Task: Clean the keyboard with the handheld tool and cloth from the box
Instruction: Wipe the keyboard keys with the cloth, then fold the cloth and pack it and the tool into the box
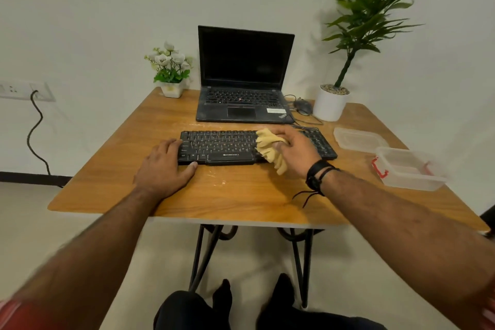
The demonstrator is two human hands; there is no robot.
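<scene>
On keyboard (227,146) | right hand (294,151) fingers grip cloth (269,149) (bunched) | left hand (163,166) flat, steadying

The right hand (296,151) covers a stretch of the keyboard (227,146) right of its middle, and the bunched cloth (270,149) in its grip hides the keys beneath it. The left hand (163,169) covers the keyboard's left end. Key legends are too small to read. The tall plant (380,8) is cut off by the top edge. Both forearms blur toward the lower corners, where something red is smeared beyond telling. The box (409,171) looks soft and hazy, so its contents cannot be told. The worktop (241,195) hides the upper ends of its legs.
</scene>
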